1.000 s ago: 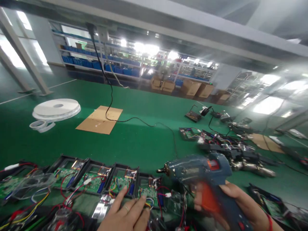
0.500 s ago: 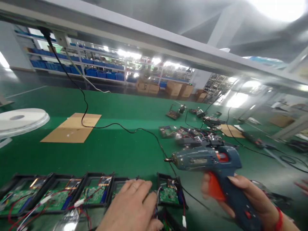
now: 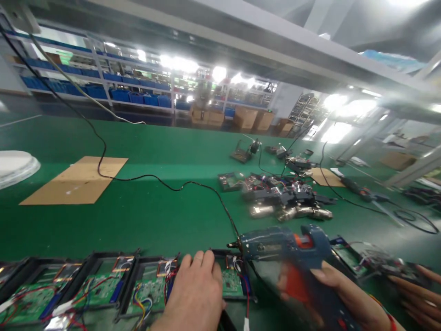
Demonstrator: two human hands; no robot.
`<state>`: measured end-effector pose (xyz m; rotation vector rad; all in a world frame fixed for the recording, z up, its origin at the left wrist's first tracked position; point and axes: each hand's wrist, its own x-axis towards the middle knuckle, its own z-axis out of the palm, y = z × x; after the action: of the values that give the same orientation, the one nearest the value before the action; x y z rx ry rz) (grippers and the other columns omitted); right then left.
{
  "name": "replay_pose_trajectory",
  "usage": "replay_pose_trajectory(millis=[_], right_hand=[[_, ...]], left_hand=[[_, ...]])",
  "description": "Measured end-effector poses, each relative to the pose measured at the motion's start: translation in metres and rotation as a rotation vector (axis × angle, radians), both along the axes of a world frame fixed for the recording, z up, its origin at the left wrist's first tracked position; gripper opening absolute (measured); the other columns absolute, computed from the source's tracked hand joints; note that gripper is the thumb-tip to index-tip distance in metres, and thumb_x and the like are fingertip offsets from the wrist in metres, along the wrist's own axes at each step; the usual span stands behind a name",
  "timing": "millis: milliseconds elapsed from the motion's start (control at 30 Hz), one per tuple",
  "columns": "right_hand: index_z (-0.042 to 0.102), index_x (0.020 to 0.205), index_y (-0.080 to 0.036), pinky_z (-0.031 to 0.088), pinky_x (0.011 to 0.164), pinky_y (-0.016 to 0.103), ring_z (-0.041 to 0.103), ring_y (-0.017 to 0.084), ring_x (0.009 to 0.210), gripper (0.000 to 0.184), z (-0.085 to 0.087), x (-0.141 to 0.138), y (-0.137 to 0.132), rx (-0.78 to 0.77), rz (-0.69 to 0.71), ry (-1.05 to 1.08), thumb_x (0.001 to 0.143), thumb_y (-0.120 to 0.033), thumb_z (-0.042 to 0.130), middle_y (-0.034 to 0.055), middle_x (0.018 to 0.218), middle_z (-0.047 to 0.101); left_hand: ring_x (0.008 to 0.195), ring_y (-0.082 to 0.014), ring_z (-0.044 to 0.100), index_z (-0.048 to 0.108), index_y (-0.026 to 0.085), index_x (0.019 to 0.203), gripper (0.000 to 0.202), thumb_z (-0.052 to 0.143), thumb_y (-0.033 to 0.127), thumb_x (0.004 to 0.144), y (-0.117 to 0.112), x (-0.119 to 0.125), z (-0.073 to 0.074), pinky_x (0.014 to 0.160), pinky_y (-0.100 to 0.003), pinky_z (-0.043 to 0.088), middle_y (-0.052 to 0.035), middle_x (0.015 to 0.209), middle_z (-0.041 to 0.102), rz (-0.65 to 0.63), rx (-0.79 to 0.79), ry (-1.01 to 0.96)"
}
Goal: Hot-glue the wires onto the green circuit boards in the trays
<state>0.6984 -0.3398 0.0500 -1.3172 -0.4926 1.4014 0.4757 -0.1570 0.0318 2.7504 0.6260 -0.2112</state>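
My right hand (image 3: 336, 287) is wrapped round the grip of a blue glue gun (image 3: 282, 243) with an orange trigger, partly smeared by motion. Its nozzle points left, just above the far edge of a black circuit board housing (image 3: 237, 280) with a green board and thin wires. My left hand (image 3: 198, 287) is closed over the left side of that housing, palm down, covering part of it; its thumb is mostly hidden. Left of this hand lies another open housing (image 3: 151, 287) with yellow, blue and red wires.
More open housings (image 3: 103, 280) stand in a row at the lower left. A black cord (image 3: 158, 180) crosses the green table (image 3: 155, 216). Cardboard (image 3: 79, 181) lies at left, a pile of assemblies (image 3: 282, 191) beyond the gun. Another person's hand (image 3: 418, 294) touches a unit at right.
The view has swung to the right. My left hand has moved right along the row onto the right-hand housing. The glue gun is lower and nearer to that housing.
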Motion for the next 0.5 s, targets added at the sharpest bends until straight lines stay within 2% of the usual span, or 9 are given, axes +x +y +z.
replay_pose_trajectory(millis=[133, 200, 300, 400, 500], right_hand=[[0.069, 0.109, -0.013, 0.053, 0.045, 0.018, 0.073, 0.028, 0.091, 0.055, -0.013, 0.011, -0.002, 0.040, 0.041, 0.031, 0.078, -0.058, 0.074, 0.0196, 0.103, 0.074], [0.071, 0.107, -0.012, 0.052, 0.046, 0.017, 0.073, 0.023, 0.080, 0.050, -0.015, 0.013, -0.001, 0.076, 0.071, 0.053, 0.082, -0.055, 0.070, 0.0186, 0.101, 0.074], [0.072, 0.104, -0.010, 0.050, 0.045, 0.018, 0.065, 0.013, 0.055, 0.048, -0.017, 0.013, 0.000, 0.097, 0.097, 0.066, 0.086, -0.054, 0.066, 0.0179, 0.095, 0.075], [0.071, 0.106, -0.010, 0.050, 0.044, 0.019, 0.065, 0.015, 0.057, 0.052, -0.021, 0.013, 0.002, 0.074, 0.102, 0.048, 0.082, -0.057, 0.069, 0.0184, 0.095, 0.074], [0.069, 0.111, -0.012, 0.051, 0.045, 0.020, 0.063, 0.013, 0.053, 0.053, -0.023, 0.013, 0.002, 0.096, 0.132, 0.073, 0.082, -0.056, 0.070, 0.0168, 0.096, 0.073]], left_hand=[[0.096, -0.0286, 0.057, 0.073, 0.019, 0.090, 0.011, 0.068, 0.024, 0.082, -0.001, -0.004, -0.017, 0.084, -0.044, 0.043, -0.0096, 0.097, 0.066, -0.001, 0.083, -0.142], [0.088, -0.0244, 0.055, 0.071, 0.019, 0.079, 0.010, 0.062, 0.020, 0.084, -0.004, -0.005, -0.028, 0.078, -0.040, 0.040, -0.0065, 0.085, 0.063, -0.002, 0.167, -0.281], [0.079, -0.0226, 0.052, 0.066, 0.019, 0.064, 0.019, 0.060, 0.019, 0.081, -0.006, -0.004, -0.041, 0.072, -0.037, 0.038, -0.0055, 0.071, 0.056, -0.029, 0.248, -0.396], [0.083, -0.0225, 0.052, 0.065, 0.018, 0.064, 0.020, 0.058, 0.016, 0.084, -0.005, -0.006, -0.041, 0.074, -0.036, 0.040, -0.0060, 0.074, 0.055, -0.055, 0.278, -0.417], [0.089, -0.0219, 0.053, 0.067, 0.017, 0.074, 0.019, 0.055, 0.013, 0.087, -0.005, -0.012, -0.030, 0.078, -0.035, 0.043, -0.0070, 0.085, 0.058, -0.109, 0.284, -0.418]])
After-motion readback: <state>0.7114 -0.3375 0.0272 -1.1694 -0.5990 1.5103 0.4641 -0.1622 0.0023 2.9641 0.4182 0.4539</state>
